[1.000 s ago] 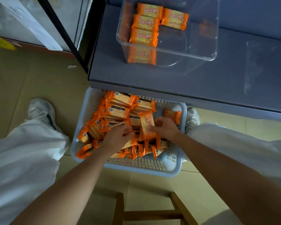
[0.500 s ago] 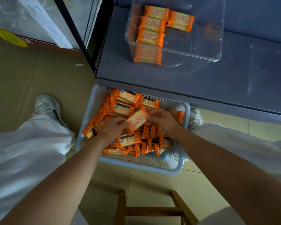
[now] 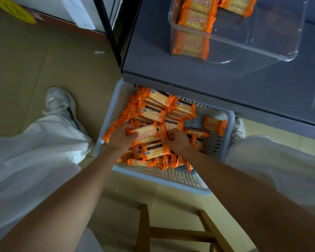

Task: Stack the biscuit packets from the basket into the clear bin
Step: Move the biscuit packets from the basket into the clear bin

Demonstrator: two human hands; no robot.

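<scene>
holding one packet (image 3: 147, 134) over the basket (image 3: 153, 176)
clamped at its ends by left grip (image 3: 121, 137) and right grip (image 3: 176, 141), just above the basket's heap; beyond the basket, on the counter (image 3: 189, 73), bin (image 3: 273, 30) holding more packets.

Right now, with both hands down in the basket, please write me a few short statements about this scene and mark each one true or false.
1. The clear bin stands on the grey table. True.
2. The clear bin is empty. False: several orange packets lie in it, at its left side.
3. The left hand and the right hand hold one biscuit packet between them, over the basket. True.
4. The basket stands on the grey table. False: it stands on the floor, with its far end under the table's edge.
</scene>
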